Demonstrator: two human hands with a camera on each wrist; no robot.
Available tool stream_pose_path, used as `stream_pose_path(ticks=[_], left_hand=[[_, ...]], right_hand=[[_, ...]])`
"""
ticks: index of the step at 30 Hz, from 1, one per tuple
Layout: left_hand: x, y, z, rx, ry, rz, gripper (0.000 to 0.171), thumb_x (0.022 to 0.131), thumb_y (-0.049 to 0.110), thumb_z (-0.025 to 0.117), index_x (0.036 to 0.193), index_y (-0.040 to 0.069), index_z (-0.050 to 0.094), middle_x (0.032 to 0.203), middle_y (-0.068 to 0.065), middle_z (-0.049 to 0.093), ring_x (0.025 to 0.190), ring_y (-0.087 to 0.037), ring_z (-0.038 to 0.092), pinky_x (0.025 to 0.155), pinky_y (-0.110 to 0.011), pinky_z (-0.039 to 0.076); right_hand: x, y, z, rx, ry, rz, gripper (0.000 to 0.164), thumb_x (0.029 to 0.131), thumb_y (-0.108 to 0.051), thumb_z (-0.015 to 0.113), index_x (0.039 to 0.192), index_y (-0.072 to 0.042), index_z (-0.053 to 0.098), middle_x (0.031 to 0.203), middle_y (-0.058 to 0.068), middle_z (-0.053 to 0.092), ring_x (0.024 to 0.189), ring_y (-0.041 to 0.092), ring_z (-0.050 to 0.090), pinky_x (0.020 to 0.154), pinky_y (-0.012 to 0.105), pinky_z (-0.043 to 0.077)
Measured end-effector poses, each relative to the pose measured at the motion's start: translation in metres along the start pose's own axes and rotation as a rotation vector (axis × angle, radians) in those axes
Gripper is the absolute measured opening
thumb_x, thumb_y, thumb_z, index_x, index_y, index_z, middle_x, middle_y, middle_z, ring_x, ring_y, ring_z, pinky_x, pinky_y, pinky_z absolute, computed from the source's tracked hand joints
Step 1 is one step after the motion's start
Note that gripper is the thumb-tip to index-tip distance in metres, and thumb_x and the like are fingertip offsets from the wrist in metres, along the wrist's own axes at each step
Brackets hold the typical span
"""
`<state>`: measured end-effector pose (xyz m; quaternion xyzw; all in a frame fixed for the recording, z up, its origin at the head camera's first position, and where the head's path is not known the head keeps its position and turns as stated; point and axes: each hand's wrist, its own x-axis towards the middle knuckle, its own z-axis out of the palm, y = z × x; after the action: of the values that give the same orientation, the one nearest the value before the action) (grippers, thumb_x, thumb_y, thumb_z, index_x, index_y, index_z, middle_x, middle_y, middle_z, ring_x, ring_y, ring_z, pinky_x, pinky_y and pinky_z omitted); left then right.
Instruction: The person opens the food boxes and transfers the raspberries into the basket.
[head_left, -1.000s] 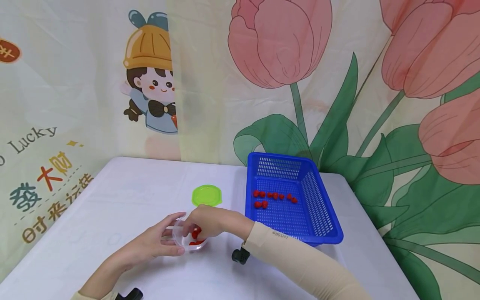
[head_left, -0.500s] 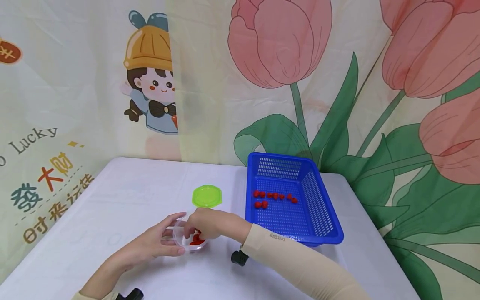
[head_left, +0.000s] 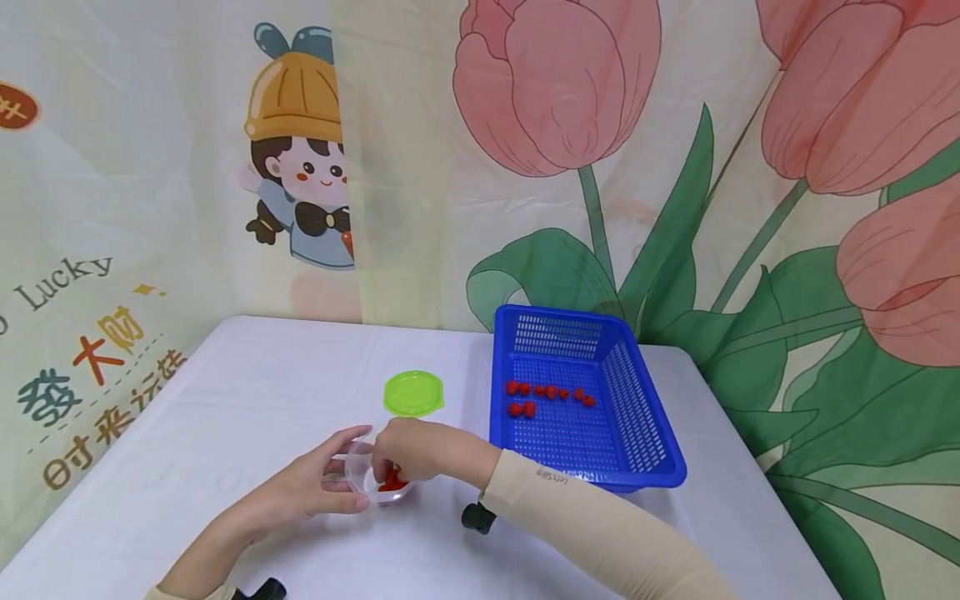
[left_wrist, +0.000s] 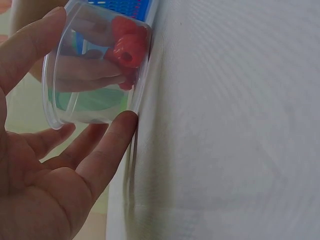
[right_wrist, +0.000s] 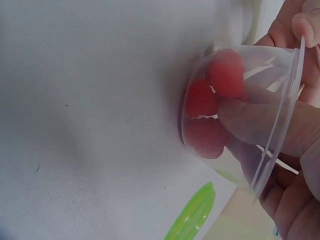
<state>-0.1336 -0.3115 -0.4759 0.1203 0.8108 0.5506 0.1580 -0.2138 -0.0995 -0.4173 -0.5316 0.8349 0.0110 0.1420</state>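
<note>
A clear plastic cup (head_left: 358, 473) stands on the white table with several red raspberries (head_left: 392, 482) at its bottom. My left hand (head_left: 318, 482) holds the cup from the left, its thumb near the rim and fingertips on the lower wall, as the left wrist view shows. My right hand (head_left: 416, 448) reaches down into the cup from above. Through the clear wall in the right wrist view, its thumb presses against a raspberry (right_wrist: 226, 72), with fingers on the far side in a pinch. Part of that grip is hidden behind the fruit.
Behind the cup lies a green lid (head_left: 414, 393), flat on the table (head_left: 285, 375). To the right stands a blue plastic basket (head_left: 663, 433) with several raspberries (head_left: 551, 392) spread on its floor. The right forearm passes close by the basket's front edge.
My right hand has lowered slightly inside the cup, and the raspberry at its fingers has come down among the others. The left hand keeps its hold on the cup.
</note>
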Motion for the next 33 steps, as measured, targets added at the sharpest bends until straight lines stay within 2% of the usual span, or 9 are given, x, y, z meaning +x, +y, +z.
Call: stream_pose_path(ticks=[7,11,17,22,25,30,33], left_hand=[[0.001,0.001,0.001,0.004,-0.003,0.001,0.096,0.092,0.022,0.085,0.167,0.017,0.024,0.162,-0.023,0.04,0.139,-0.046,0.054,0.102,-0.04,0.058],[0.002,0.001,0.001,0.004,-0.004,-0.012,0.097,0.092,0.023,0.085,0.167,0.019,0.024,0.163,-0.022,0.039,0.139,-0.046,0.054,0.103,-0.042,0.058],[0.003,0.0,0.0,0.018,0.006,-0.037,0.096,0.092,0.026,0.085,0.167,0.022,0.025,0.164,-0.019,0.039,0.137,-0.045,0.056,0.105,-0.048,0.056],[0.003,0.0,0.001,0.029,0.021,-0.05,0.097,0.092,0.026,0.085,0.167,0.023,0.024,0.164,-0.018,0.04,0.136,-0.042,0.058,0.105,-0.048,0.056],[0.003,-0.001,0.001,0.036,0.024,-0.046,0.096,0.092,0.027,0.085,0.167,0.022,0.025,0.163,-0.017,0.041,0.136,-0.042,0.057,0.104,-0.043,0.056],[0.002,-0.002,0.002,0.034,0.022,-0.019,0.097,0.092,0.025,0.086,0.167,0.021,0.025,0.163,-0.018,0.041,0.137,-0.042,0.057,0.098,-0.024,0.054],[0.003,-0.003,0.003,0.027,0.022,-0.001,0.097,0.091,0.024,0.086,0.167,0.021,0.026,0.163,-0.019,0.041,0.137,-0.042,0.057,0.096,-0.019,0.053]], right_hand=[[-0.006,0.004,-0.005,0.051,-0.002,-0.005,0.02,0.095,-0.011,0.081,0.112,-0.021,0.084,0.101,-0.01,0.077,0.089,0.002,0.062,0.08,0.008,0.051],[-0.013,0.008,-0.013,0.11,0.014,-0.004,0.022,0.094,-0.01,0.082,0.114,-0.018,0.083,0.103,-0.009,0.077,0.09,0.002,0.063,0.08,0.008,0.051],[-0.029,0.015,-0.029,0.178,0.06,-0.039,0.023,0.094,-0.009,0.082,0.116,-0.015,0.083,0.102,-0.009,0.077,0.091,0.001,0.064,0.081,0.008,0.051],[-0.048,0.027,-0.043,0.241,0.105,-0.05,0.021,0.095,-0.009,0.081,0.116,-0.014,0.083,0.101,-0.009,0.077,0.09,0.001,0.065,0.082,0.009,0.052],[-0.062,0.037,-0.051,0.264,0.136,-0.044,0.02,0.096,-0.009,0.08,0.115,-0.014,0.083,0.1,-0.009,0.076,0.089,0.0,0.065,0.082,0.01,0.053],[-0.088,0.06,-0.061,0.28,0.196,-0.018,0.019,0.096,-0.009,0.08,0.115,-0.013,0.082,0.1,-0.008,0.076,0.089,0.002,0.066,0.083,0.013,0.054],[-0.105,0.076,-0.065,0.299,0.237,0.016,0.021,0.095,-0.009,0.081,0.115,-0.014,0.082,0.103,-0.006,0.077,0.091,0.003,0.068,0.084,0.016,0.056]])
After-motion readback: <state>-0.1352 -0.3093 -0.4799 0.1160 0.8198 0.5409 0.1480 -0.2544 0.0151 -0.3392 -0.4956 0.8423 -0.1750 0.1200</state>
